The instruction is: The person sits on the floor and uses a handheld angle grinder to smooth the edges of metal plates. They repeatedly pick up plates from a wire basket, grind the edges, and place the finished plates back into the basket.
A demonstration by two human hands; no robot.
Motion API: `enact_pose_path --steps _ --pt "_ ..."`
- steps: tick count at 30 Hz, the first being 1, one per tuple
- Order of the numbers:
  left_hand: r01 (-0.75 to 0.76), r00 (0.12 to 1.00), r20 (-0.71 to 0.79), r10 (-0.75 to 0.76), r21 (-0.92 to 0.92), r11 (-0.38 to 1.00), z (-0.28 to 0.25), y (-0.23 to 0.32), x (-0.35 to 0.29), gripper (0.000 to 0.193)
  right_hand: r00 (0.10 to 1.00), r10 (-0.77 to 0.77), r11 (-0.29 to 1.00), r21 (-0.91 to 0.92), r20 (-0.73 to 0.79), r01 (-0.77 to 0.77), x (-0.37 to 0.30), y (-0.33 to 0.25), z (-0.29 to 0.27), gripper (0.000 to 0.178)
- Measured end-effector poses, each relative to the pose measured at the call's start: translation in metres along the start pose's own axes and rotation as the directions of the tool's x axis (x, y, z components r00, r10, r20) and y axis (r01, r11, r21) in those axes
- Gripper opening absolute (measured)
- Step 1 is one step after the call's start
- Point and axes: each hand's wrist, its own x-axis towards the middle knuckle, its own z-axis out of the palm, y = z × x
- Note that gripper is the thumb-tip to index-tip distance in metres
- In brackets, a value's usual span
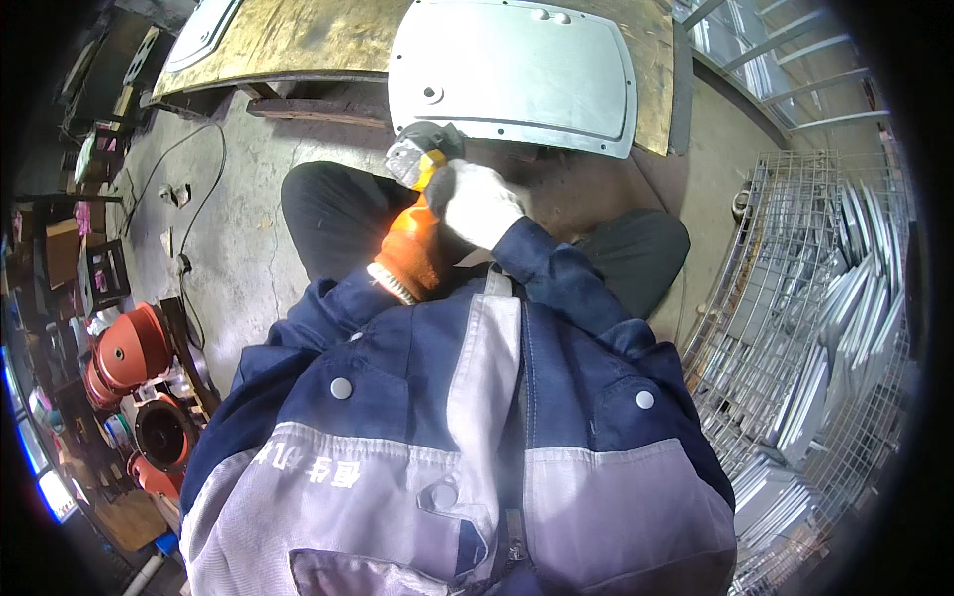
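Note:
A light grey metal panel [507, 74] with rounded corners, small edge holes and a ring-shaped hole lies on the wooden bench in front of me. At its near left edge is the dark grey head of what looks like an angle grinder [409, 157], with a yellow part behind it. My left hand [409, 243], in an orange glove with a pale cuff, is closed round the grinder from the left. Closed against it from the right is my right hand [479, 207], in a white glove with dark fingertips. The hands hide most of the grinder's body.
The wooden bench [308, 45] carries another panel [204, 30] at far left. A black cable [209, 189] runs over the concrete floor. Orange-red round housings [129, 353] stand at left. A wire-mesh cage [735, 328] with stacked grey plates [835, 348] is at right.

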Motion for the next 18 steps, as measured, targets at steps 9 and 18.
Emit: enact_pose_path --steps 9,18 --pt "-0.201 0.979 -0.024 0.203 -0.308 0.930 0.027 0.009 0.006 0.045 0.991 -0.007 0.999 0.033 -0.133 0.011 -0.033 0.019 -0.020 0.014" --pt "-0.164 0.947 0.236 0.218 -0.228 0.960 0.074 0.083 0.045 0.053 0.942 0.158 0.987 0.011 -0.297 -0.162 -0.092 0.075 -0.079 0.025"
